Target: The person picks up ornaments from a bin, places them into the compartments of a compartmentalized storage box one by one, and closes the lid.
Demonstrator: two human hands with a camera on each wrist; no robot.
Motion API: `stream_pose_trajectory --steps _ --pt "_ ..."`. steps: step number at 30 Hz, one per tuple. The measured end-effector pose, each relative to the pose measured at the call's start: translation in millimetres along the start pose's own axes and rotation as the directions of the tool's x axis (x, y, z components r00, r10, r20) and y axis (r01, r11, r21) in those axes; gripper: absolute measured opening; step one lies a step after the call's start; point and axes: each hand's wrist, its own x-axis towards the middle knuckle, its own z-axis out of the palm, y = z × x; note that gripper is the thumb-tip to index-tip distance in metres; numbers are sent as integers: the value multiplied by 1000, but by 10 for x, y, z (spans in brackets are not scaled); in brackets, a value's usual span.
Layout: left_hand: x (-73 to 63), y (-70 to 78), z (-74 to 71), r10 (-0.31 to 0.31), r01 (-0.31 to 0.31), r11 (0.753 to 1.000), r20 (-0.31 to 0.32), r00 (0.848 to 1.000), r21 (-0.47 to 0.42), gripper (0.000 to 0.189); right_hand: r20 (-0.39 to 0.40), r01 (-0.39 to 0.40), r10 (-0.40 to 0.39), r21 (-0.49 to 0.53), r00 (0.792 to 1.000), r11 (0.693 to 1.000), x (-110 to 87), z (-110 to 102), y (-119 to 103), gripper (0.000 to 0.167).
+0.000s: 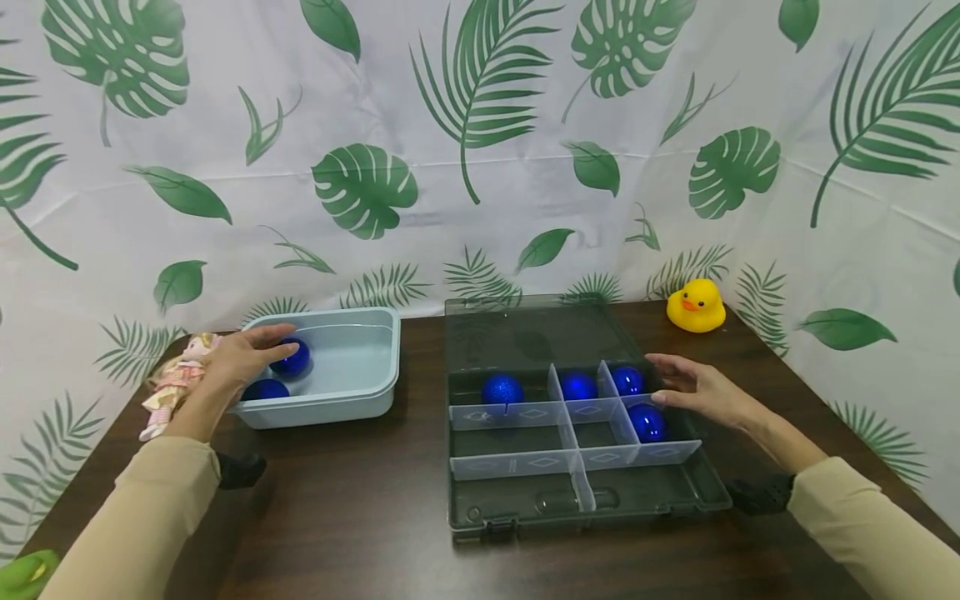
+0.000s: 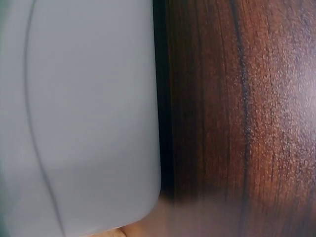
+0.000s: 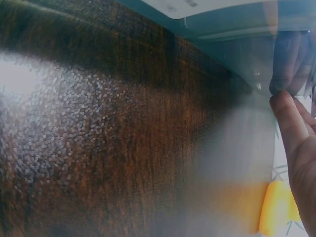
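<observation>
My left hand [image 1: 238,360] reaches over the left end of a pale blue basin [image 1: 360,405], its fingers extended. The thumb overlaps the top of a shiny blue ball [image 1: 291,358]; whether it bears any weight cannot be seen. A second blue ball [image 1: 264,389] lies nearer, partly behind the basin's rim. My right hand [image 1: 708,392] touches the right side of a dark translucent compartment box [image 1: 517,508], fingers fairly straight against its wall. In that box sit several blue balls, among them a glittery one [image 1: 502,389] and a glossy one [image 1: 647,423] nearest the thumb.
The box's lid [image 1: 525,333] lies back toward the patterned cloth. A yellow rubber duck [image 1: 696,306] stands at the back right. Beside my left forearm is a doll [image 1: 180,375]. A green object [image 1: 28,575] shows at the lower left corner. Brown tabletop [image 1: 360,517] separates basin and box.
</observation>
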Motion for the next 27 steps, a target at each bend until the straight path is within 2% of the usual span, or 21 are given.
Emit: stream_pose_trajectory --steps 5,10,16,21,27 --pt "19 23 19 -4 5 1000 -4 1000 16 54 -1 5 -5 -2 1000 1000 -5 -13 -3 65" --pt "39 29 50 -1 4 996 -34 999 91 50 2 15 -15 7 1000 1000 -6 -16 -13 64" --pt "80 24 53 -33 33 987 2 999 156 53 3 17 -17 10 1000 1000 0 -9 -2 64" --pt "85 30 62 -16 14 986 10 1000 165 54 1 12 -12 13 1000 1000 -1 -10 -5 64" --pt "67 62 65 -54 50 982 20 998 182 58 1 10 -10 9 1000 1000 -4 -1 0 65"
